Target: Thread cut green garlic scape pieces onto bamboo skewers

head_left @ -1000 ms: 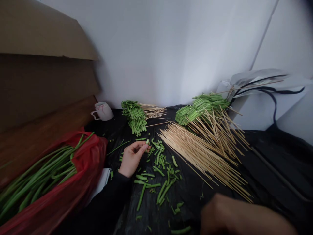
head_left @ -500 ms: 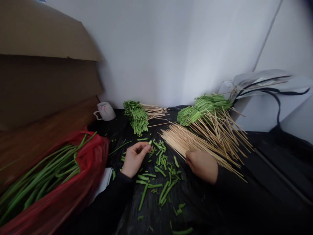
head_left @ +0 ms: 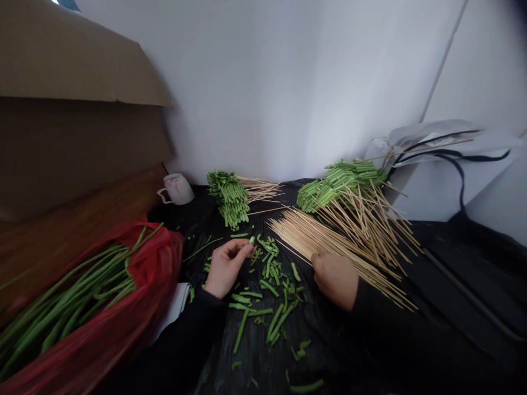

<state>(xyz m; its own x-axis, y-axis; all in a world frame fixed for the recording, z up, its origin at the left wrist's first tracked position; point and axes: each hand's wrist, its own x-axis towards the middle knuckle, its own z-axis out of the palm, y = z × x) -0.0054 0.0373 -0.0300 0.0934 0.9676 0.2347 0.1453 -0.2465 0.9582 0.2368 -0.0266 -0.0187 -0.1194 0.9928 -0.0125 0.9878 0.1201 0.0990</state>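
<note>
My left hand (head_left: pixel 225 266) is closed in a pinch on a short green bean piece (head_left: pixel 252 240), whose pale end shows above the fingertips. Cut green bean pieces (head_left: pixel 269 282) lie scattered beneath and to the right of that hand. Beside the pile of bamboo skewers (head_left: pixel 321 238), my right hand (head_left: pixel 335 277) has its fingers closed around a single bamboo skewer (head_left: pixel 294 252). This skewer points up and left, its tip a little apart from the pile. The part inside my right hand is hidden.
Skewered beans are stacked in a left bundle (head_left: pixel 230 200) and a right bundle (head_left: pixel 346 181) near the wall. A red plastic bag (head_left: pixel 152 269) of long beans lies at left, below a white mug (head_left: pixel 177 189) and cardboard box (head_left: pixel 82 126). Black plastic (head_left: pixel 329 351) covers the table.
My right hand has shifted slightly left, drawing one skewer away from the pile's near edge. My left hand stays nearly still with its bean piece. The camera view has shifted a little.
</note>
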